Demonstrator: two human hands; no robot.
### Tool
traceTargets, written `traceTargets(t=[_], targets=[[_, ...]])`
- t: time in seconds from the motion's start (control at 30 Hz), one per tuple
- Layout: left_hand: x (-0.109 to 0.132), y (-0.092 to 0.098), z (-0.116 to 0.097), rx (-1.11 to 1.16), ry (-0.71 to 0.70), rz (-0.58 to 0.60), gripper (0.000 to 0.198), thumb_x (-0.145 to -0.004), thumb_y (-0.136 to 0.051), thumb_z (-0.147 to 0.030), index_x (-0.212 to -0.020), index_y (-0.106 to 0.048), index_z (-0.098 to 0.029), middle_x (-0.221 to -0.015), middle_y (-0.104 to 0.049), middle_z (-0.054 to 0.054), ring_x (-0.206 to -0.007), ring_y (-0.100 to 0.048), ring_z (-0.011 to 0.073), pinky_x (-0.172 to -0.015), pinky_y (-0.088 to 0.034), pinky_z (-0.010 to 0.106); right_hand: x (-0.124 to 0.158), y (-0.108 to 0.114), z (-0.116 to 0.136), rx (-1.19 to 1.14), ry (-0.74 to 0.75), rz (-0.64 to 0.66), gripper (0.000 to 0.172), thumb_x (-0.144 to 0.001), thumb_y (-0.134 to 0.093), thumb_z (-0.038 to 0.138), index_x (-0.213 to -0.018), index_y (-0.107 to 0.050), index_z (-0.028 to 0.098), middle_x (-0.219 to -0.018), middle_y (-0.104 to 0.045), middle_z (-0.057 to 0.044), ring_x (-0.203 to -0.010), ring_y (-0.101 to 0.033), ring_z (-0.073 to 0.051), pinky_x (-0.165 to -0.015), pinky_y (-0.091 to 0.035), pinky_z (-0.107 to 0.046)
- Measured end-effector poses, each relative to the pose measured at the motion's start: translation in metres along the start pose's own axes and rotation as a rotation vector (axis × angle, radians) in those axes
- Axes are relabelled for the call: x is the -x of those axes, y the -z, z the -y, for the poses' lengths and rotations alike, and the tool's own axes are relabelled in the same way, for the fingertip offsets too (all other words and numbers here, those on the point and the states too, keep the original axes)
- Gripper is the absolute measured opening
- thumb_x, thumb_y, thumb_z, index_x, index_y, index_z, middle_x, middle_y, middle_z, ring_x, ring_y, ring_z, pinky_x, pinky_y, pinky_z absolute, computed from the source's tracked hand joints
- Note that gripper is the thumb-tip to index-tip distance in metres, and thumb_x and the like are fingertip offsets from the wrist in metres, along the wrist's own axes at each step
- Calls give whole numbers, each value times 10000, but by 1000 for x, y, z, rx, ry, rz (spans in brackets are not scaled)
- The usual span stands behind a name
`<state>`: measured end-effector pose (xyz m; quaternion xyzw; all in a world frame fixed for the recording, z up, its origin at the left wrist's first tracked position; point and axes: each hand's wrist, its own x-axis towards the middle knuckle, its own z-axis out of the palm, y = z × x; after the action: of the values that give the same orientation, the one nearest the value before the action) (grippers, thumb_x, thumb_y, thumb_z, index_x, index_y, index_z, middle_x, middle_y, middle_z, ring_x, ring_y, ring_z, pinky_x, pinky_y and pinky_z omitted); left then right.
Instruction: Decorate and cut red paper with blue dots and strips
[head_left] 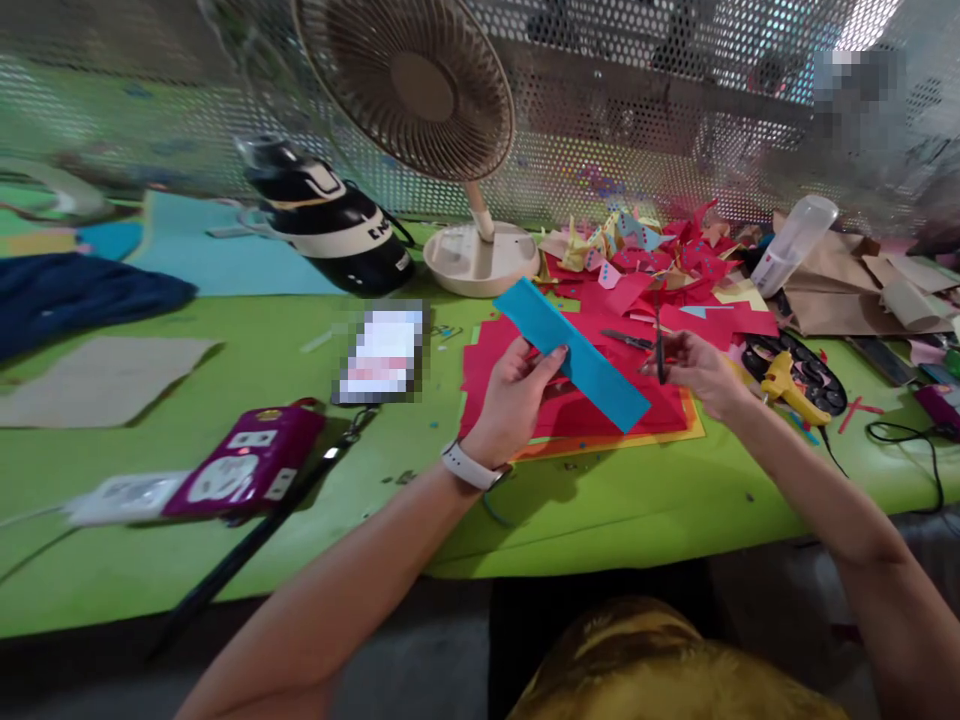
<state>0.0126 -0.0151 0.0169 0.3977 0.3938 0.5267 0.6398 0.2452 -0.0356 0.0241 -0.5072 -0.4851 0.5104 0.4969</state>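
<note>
A folded-looking strip of bright blue paper is pinched in my left hand, thumb on top, above a stack of red paper. My right hand is closed around dark scissors, one blade pointing up and away from me. Just left of them a dark pointed blade shows over the red sheets; whether it belongs to the same scissors I cannot tell. A gap separates the scissors from the blue strip. Under the red stack, orange-yellow paper sticks out along the front.
Behind the stack are a heap of red and yellow paper cutouts, a fan and a black bottle. To the right lie a yellow glue gun and a black tray. A phone and purple power strip sit left.
</note>
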Motion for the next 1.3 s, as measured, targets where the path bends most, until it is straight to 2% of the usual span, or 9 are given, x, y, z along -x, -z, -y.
traceTargets(t=[0.13, 0.3, 0.5, 0.6, 0.67, 0.8, 0.9, 1.13, 1.3], targets=[[-2, 3, -2, 3, -25, -40, 402, -637, -846, -384, -914, -603, -224, -799, -700, -47, -693, -661, 116, -603, -540, 212, 9, -20, -12, -5, -61, 10, 483, -525, -854, 265, -879, -528, 218, -805, -663, 43, -714, -662, -129, -730, -571, -311], [2, 0, 7, 1, -33, -25, 392, -651, -832, -464, -886, -624, -229, -762, -688, -46, -650, -645, 119, -567, -515, 217, 12, -29, -22, -21, 32, 12, 435, -550, -821, 267, -869, -526, 235, -812, -635, 45, -727, -630, -121, -755, -552, -314], [15, -10, 27, -126, 59, 124, 378, -552, -895, -469, -704, -712, -175, -729, -731, 18, -656, -643, 165, -680, -563, 307, 17, -40, -28, 55, 138, 68, 360, -630, -788, 266, -892, -544, 232, -832, -646, 22, -764, -629, -125, -772, -540, -316], [13, -7, 26, -125, 64, 82, 367, -557, -896, -471, -667, -716, -170, -695, -722, 18, -644, -633, 155, -658, -546, 287, 21, -35, -23, 64, 152, 31, 377, -622, -826, 277, -891, -567, 225, -837, -660, 21, -769, -641, -115, -782, -552, -297], [9, -2, 23, -101, 73, 31, 362, -567, -897, -463, -659, -712, -166, -677, -715, 22, -646, -637, 156, -630, -531, 275, 23, -27, -19, 14, 88, 81, 395, -616, -854, 344, -856, -567, 216, -787, -660, 26, -705, -646, -107, -684, -569, -262], [0, 4, 16, 25, 138, -31, 367, -574, -905, -424, -777, -723, -177, -775, -741, 24, -695, -668, 173, -588, -524, 274, 31, -16, -12, -126, -211, 461, 491, -682, -771, 611, -801, -554, 187, -593, -622, 34, -466, -597, -103, -364, -463, -190], [-5, 4, 14, 133, 114, -42, 373, -536, -924, -382, -754, -702, -178, -764, -733, 7, -687, -664, 168, -574, -524, 273, 36, -14, -12, -210, -305, 644, 558, -687, -727, 690, -805, -574, 166, -553, -618, 32, -402, -565, -89, -311, -422, -165], [-11, 6, 8, 233, 81, -66, 332, -571, -907, -330, -721, -653, -178, -708, -706, -24, -630, -653, 139, -535, -520, 253, 34, -13, -21, -229, -401, 684, 532, -712, -719, 667, -821, -597, 161, -578, -636, 22, -380, -553, -78, -295, -393, -149], [-10, 5, 6, 243, 96, -42, 340, -572, -907, -331, -699, -634, -173, -680, -690, -37, -618, -653, 126, -534, -532, 241, 32, -10, -24, -239, -397, 669, 511, -722, -715, 648, -823, -608, 158, -582, -637, 20, -357, -508, -59, -307, -400, -145]])
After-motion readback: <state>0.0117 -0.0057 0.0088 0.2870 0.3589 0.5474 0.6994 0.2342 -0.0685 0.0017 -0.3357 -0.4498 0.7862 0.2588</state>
